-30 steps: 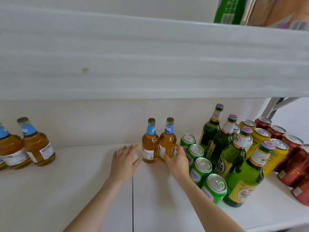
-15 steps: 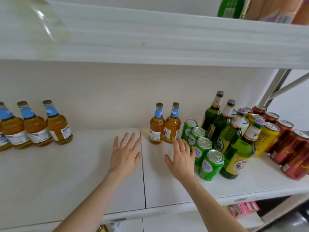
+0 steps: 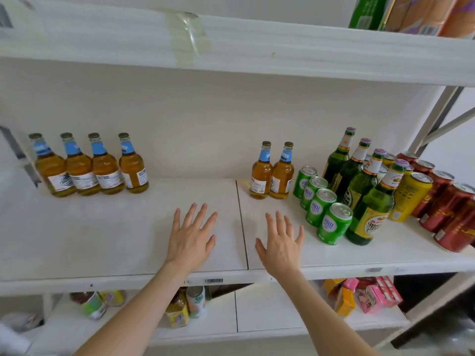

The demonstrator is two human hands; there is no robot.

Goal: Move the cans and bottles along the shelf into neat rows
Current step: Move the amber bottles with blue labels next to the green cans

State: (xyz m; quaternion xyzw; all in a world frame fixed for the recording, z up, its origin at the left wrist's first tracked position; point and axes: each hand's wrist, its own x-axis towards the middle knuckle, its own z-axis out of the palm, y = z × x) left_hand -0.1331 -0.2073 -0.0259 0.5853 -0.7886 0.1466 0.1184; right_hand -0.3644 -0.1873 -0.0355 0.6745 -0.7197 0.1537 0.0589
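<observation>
Hands: left hand and right hand are both spread flat with straight fingers, low over the bare middle of the shelf. They grasp nothing, and I cannot tell whether the palms touch the board.
Amber row: four amber bottles stand side by side at the back left, well apart from the hands.
Amber pair: two matching bottles, touching each other, stand just right of the board seam, beyond the right fingertips.
Green cans: four in a slanting file, with the front one just beside the right hand.
Green bottles: four tall ones are packed close behind that file.
Far right: yellow cans and red cans are crowded together, with the red ones nearing the front edge.
Likely step: I'd guess the pair gets slid left to join the four.
Risk: a push high on the necks could tip those narrow bottles, and the seam might catch a sliding base.
Risk: a careless right elbow could knock the front can or a tall green bottle, and the tight packing might topple its neighbours.
</observation>
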